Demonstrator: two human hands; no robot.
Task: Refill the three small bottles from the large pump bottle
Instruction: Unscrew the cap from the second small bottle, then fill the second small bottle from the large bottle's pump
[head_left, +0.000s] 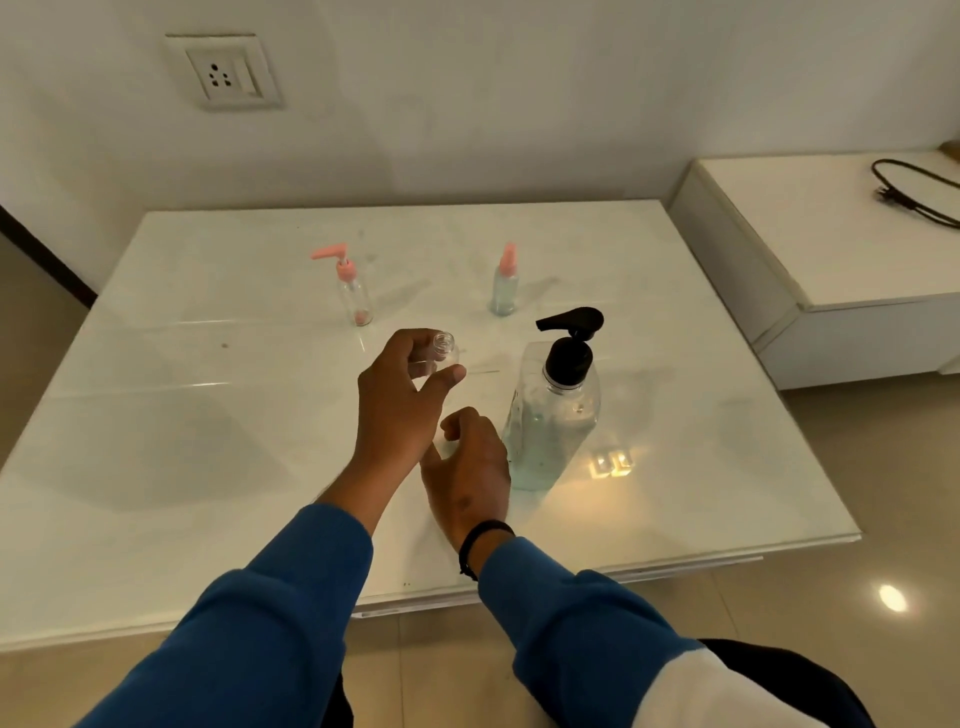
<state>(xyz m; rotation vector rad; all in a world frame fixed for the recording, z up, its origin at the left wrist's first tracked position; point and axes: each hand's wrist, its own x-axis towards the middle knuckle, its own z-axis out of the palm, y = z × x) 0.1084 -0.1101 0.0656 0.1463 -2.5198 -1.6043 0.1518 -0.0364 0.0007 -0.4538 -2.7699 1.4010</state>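
Head view: your two grips work over the middle of the desk (156, 415)
Left grip (400, 400): grasps a capless small clear bottle (441, 353), raised and tilted
Right grip (472, 467): fingers curled; whether they hold anything, you cannot tell
Large pump bottle (556, 410): upright, just beside your right grip
Far edge: pink-pump bottle (353, 291); pink-capped bottle (505, 283)

Left hand (402, 395) raised, fingers curled; right hand (470, 467) lower, curled

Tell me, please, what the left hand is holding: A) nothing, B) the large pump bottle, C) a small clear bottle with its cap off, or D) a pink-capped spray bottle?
C: the left hand grips a small clear bottle whose open threaded neck shows above the fingers.
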